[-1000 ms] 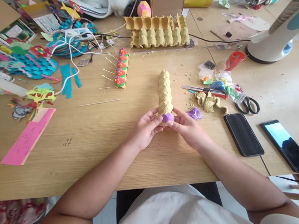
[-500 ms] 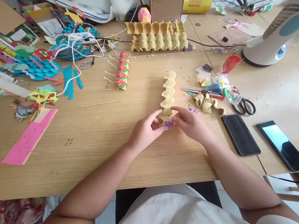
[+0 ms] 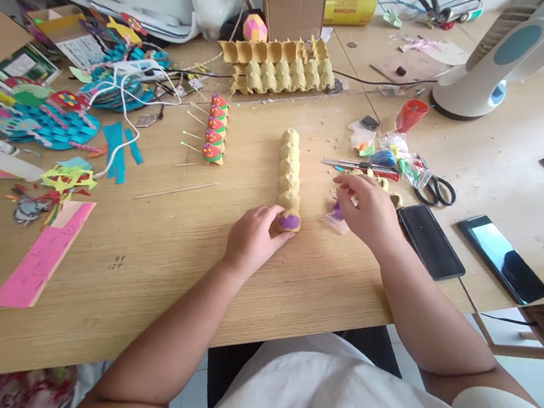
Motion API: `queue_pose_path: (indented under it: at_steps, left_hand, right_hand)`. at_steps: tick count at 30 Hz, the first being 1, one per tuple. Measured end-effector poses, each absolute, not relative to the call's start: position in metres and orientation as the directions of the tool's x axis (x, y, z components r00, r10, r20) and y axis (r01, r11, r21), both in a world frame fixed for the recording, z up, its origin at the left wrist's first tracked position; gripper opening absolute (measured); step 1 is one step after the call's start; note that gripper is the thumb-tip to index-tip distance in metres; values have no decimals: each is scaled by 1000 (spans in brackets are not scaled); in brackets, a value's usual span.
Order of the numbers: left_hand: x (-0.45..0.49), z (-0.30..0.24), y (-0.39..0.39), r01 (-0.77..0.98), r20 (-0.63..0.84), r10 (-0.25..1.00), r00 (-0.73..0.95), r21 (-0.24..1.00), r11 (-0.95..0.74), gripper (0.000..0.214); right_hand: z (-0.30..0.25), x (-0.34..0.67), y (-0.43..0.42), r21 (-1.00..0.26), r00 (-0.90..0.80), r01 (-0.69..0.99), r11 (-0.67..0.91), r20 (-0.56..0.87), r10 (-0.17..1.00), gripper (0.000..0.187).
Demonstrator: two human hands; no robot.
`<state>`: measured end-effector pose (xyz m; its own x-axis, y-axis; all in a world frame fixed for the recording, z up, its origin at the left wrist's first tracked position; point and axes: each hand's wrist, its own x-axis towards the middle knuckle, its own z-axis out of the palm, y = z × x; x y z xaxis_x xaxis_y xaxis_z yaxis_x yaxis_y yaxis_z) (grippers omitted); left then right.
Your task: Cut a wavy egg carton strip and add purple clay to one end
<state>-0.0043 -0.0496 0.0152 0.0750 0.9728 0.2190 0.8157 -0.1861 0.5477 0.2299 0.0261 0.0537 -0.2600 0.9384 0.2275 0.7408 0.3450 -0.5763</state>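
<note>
An egg-carton strip (image 3: 288,170) lies lengthwise away from me with its row of cups bump side up. Purple clay (image 3: 289,221) covers part of its near end cup. My left hand (image 3: 256,235) grips that end, thumb at the front and fingers along the left side. My right hand (image 3: 366,209) is off the strip, its fingers bent and apart. It is beside a small clear bag (image 3: 337,224) with purple clay; whether it touches the bag is unclear. Torn carton scraps (image 3: 382,185) are partly hidden behind this hand.
A painted red and green caterpillar (image 3: 215,132) with pins stands farther back. To the right are a utility knife (image 3: 366,166), scissors (image 3: 440,190), clay bags (image 3: 384,157) and two phones (image 3: 431,241). Egg cartons (image 3: 287,74) stand behind. A pink paper strip (image 3: 45,256) lies left.
The carton strip has been turned over from hollow side up to bump side up. My right hand has let go of it and moved right, to the purple clay bag. My left hand stays on the strip.
</note>
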Motion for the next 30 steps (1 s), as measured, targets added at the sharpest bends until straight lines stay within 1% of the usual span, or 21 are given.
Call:
queue_pose_path:
  at_steps: [1,3,4,6,9,10,12,14,19,21,25,28,30]
  left_hand:
    - [-4,15,-50,825,225,972,75,533,-187,37]
    - [-3,14,-50,841,232,970,70,510,-182,35]
    - [-3,13,-50,847,236,969,66,500,-179,34]
    - [-2,13,-50,856,243,968,62,485,-177,32]
    - [-3,11,-49,864,252,966,61,471,-178,33]
    - [-3,11,-48,865,255,965,62,468,-179,34]
    - [-3,10,-48,866,259,964,61,466,-180,35]
    - [-4,8,-47,864,263,963,64,469,-186,37]
    - [-4,7,-47,866,275,960,53,467,-181,40]
    - [-3,7,-47,868,284,958,49,462,-181,42]
    - [-3,6,-46,864,296,954,44,468,-185,46]
    - [-4,5,-45,864,309,949,56,462,-202,42]
    - [-4,4,-45,863,317,946,69,457,-216,40]
  right_hand:
    - [55,232,27,-484,-254,811,328,214,943,32]
    - [54,235,27,-319,-273,901,294,111,956,38]
    - [54,235,26,-259,-287,922,289,45,957,44]
    - [53,236,24,-195,-314,934,299,-50,948,49]
    - [56,241,23,-207,-348,924,323,-99,932,43]
    - [58,243,23,-222,-358,918,328,-115,927,44]
    - [61,248,24,-221,-368,917,333,-142,919,51]
    - [63,251,25,-193,-367,922,335,-165,915,57]
    - [61,252,26,-146,-370,927,345,-214,904,67]
    - [60,251,26,-126,-371,928,351,-231,899,63]
    - [61,248,26,-105,-345,938,330,-212,914,47]
    - [60,247,26,-138,-313,945,295,-129,941,34]
    - [57,245,27,-189,-314,934,304,-20,949,27]
